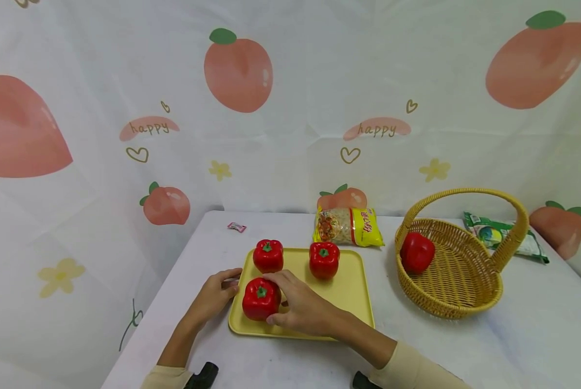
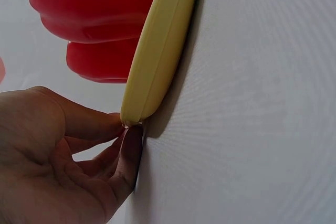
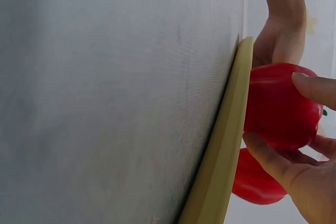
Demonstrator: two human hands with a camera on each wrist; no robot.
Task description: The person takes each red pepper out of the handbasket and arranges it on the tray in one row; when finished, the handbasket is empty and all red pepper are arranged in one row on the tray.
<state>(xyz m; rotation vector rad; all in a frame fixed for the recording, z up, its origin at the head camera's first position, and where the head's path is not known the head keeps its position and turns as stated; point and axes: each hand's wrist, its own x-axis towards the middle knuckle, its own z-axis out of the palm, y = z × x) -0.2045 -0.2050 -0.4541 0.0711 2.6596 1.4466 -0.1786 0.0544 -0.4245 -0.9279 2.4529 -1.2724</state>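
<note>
A yellow tray (image 1: 346, 294) bears three red bell peppers. My right hand (image 1: 302, 305) grips the front-left bell pepper (image 1: 260, 300), thumb and fingers spread around its right side. In the right wrist view that pepper (image 3: 278, 106) is low over the tray's edge. My left hand (image 1: 212, 297) pinches the tray's left edge; the left wrist view has thumb and fingers meeting at the tray rim (image 2: 157, 61). Behind the held one sits another bell pepper (image 1: 268, 256), and a third bell pepper (image 1: 324, 261) stands at the back right of the tray.
Right of the tray stands a wicker basket (image 1: 453, 308) with a tall handle and one red bell pepper (image 1: 417, 253) inside. A yellow food packet (image 1: 348, 227) lies behind the tray, a green packet (image 1: 506, 237) behind the basket. A small pink wrapper (image 1: 236, 227) lies back left.
</note>
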